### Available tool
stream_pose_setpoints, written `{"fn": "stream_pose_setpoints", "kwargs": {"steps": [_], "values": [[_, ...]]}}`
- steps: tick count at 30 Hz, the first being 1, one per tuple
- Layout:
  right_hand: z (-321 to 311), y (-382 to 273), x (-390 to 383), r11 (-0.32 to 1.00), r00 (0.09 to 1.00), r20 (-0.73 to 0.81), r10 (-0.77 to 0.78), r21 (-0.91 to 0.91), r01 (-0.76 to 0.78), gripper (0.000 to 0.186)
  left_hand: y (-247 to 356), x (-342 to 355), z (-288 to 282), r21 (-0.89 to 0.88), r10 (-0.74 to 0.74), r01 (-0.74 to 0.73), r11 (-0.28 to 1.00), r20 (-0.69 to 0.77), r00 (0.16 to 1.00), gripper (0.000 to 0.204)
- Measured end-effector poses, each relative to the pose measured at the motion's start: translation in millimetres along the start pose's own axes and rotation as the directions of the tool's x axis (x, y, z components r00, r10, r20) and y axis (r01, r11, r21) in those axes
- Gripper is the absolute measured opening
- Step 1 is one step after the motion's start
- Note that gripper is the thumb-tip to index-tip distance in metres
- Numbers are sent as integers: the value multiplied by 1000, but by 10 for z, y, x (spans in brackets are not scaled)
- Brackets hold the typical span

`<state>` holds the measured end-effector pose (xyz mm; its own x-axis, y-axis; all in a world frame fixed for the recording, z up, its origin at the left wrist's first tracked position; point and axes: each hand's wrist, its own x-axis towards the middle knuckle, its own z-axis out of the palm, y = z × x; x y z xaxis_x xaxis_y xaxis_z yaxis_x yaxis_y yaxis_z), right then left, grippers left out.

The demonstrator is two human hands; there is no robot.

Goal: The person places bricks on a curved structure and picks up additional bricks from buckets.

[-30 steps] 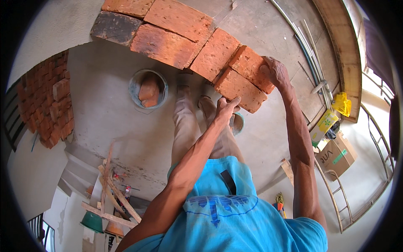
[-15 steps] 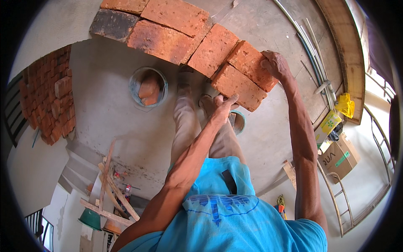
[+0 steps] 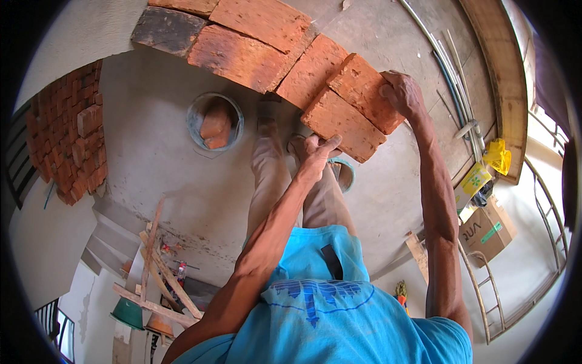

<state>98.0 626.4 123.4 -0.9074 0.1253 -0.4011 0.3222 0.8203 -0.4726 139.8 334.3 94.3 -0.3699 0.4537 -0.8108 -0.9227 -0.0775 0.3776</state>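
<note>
The shirt (image 3: 364, 327) is bright blue, with a darker blue print; ahead of the shirt, the end bricks (image 3: 351, 114) are orange-red with darker specks, the trousers (image 3: 268, 182) dusty beige, and a farther brick (image 3: 168, 30) charcoal black; to the shirt's right, the bag (image 3: 497, 156) is yellow and the box (image 3: 497, 225) brown with a green strip; to its left, the basin (image 3: 128, 313) is dark green.

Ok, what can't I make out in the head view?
In the head view:
Left hand: fingers partly hidden, seemingly by the near brick.
Far brick: underside hidden by its top face; right hand covers part of its outer end.
Right-side bucket: left part blocked by the right leg.
Top-left brick: cut off by the upper edge.
</note>
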Motion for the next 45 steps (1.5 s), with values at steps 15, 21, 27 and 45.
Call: {"fn": "stream_pose_setpoints", "kwargs": {"steps": [15,21,27,45], "values": [[189,-646,717,990,999,-44,-4,-143,-2,49,859,61,-371,418,244,-128,899,-236,940,56],[58,-548,687,996,994,-112,-12,-93,2,44,784,160,-278,272,234,-177,946,-192,953,55],[271,-678,895,986,983,-172,-68,-159,40,20,798,210,-294,241,189,-128,962,-253,949,53],[889,-632,-392,953,670,-683,292,265,-145,54,2331,53,-229,859,744,-459,-227,457,487,40]]}}
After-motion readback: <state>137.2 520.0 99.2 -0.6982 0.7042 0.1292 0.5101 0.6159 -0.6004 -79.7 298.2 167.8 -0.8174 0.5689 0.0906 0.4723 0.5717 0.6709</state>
